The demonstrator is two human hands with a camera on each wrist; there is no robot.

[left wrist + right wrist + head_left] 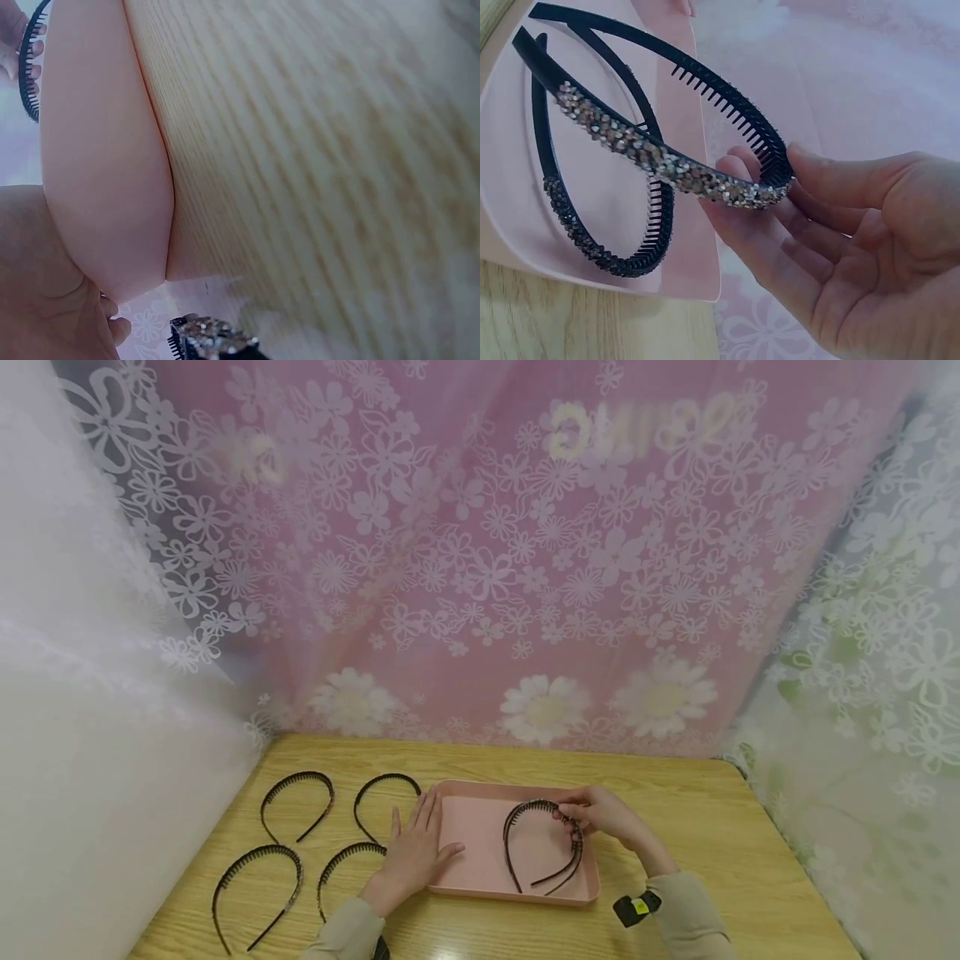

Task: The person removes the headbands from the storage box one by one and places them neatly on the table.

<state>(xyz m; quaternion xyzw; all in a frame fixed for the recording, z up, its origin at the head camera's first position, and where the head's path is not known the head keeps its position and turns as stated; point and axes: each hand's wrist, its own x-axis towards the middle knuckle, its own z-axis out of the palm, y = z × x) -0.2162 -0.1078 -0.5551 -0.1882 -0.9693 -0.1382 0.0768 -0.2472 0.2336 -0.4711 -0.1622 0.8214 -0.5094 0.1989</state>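
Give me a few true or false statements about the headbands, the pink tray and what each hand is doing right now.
1. The right hand holds a rhinestone headband over the pink tray. True.
2. The left hand grips a headband. False: it lies flat with straight fingers on the tray's left edge.
3. Four black headbands lie on the wooden table left of the tray. True.
4. The tray is blue. False: it is pink.
5. The headbands have comb teeth on the inside. True.
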